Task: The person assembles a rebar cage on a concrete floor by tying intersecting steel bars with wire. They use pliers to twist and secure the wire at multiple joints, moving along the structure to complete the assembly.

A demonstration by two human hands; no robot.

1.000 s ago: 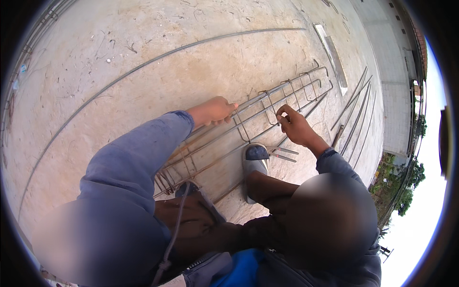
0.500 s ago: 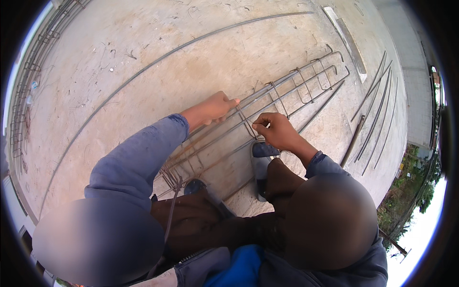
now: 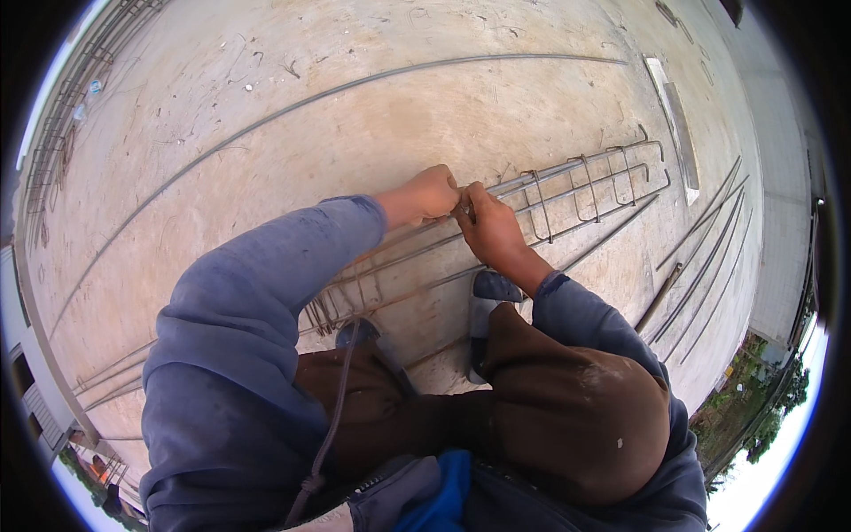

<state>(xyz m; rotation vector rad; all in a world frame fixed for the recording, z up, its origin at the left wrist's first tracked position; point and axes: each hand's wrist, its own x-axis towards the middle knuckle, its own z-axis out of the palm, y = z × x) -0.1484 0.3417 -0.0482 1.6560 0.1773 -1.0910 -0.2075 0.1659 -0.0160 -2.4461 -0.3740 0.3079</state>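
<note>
A long cage of steel reinforcing bars (image 3: pixel 560 171) lies on the concrete in front of me, slanting up to the right. Square stirrups (image 3: pixel 538 208) ring its right part, and the bar ends there are hooked. My left hand (image 3: pixel 430 193) is closed in a pinch at the cage's far top bar. Right against its fingertips, my right hand (image 3: pixel 490 229) pinches too, its forearm coming from the lower right. Whatever sits between the fingers is too small and covered to make out. More stirrups (image 3: pixel 321 315) stand bunched around the bars near my left shoe.
A long bent bar (image 3: pixel 355 84) curves across the floor beyond the cage. Several loose bars (image 3: pixel 709 253) lie at the right, near a pale plank (image 3: pixel 671 129). Another cage (image 3: pixel 62 133) runs along the far left. My shoes (image 3: pixel 495 288) stand close to the near bars.
My right hand has moved up and left to meet the left hand at the far bar; before, they were apart on either side of a stirrup. The view has shifted.
</note>
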